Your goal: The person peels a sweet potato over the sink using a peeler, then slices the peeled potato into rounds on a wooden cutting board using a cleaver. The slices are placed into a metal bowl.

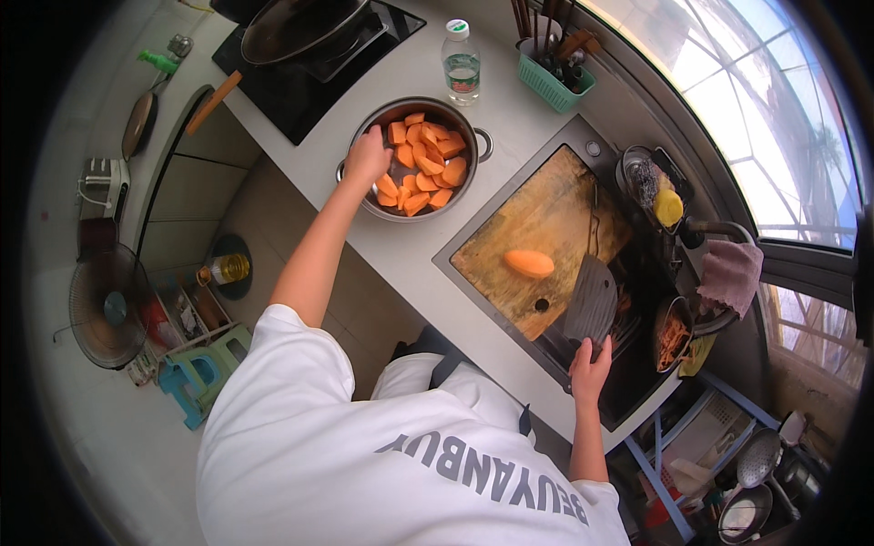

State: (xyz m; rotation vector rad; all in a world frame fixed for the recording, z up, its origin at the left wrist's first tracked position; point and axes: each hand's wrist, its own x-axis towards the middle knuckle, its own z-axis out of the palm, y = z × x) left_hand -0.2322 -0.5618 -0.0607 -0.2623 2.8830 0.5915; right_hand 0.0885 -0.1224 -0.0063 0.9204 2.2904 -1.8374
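My left hand (pixel 369 155) reaches over the left rim of a metal pot (pixel 404 216); its fingers are inside, and whether they hold anything I cannot tell. Chunks of peeled orange sweet potato (pixel 428 151) lie in the pot. My right hand (pixel 590 372) grips the handle of a dark-bladed cleaver (pixel 593 300), whose blade lies over the right side of a worn wooden cutting board (pixel 502 215). One whole peeled orange root, likely a sweet potato (pixel 529 264), rests on the board, left of the blade. The board sits across the sink (pixel 447 258).
A plastic bottle (pixel 462 68) stands behind the pot, near a green utensil basket (pixel 556 82). A pan (pixel 300 31) sits on the black cooktop (pixel 273 102). Right of the board are a faucet draped with a pink cloth (pixel 730 276) and a strainer of peelings (pixel 672 338).
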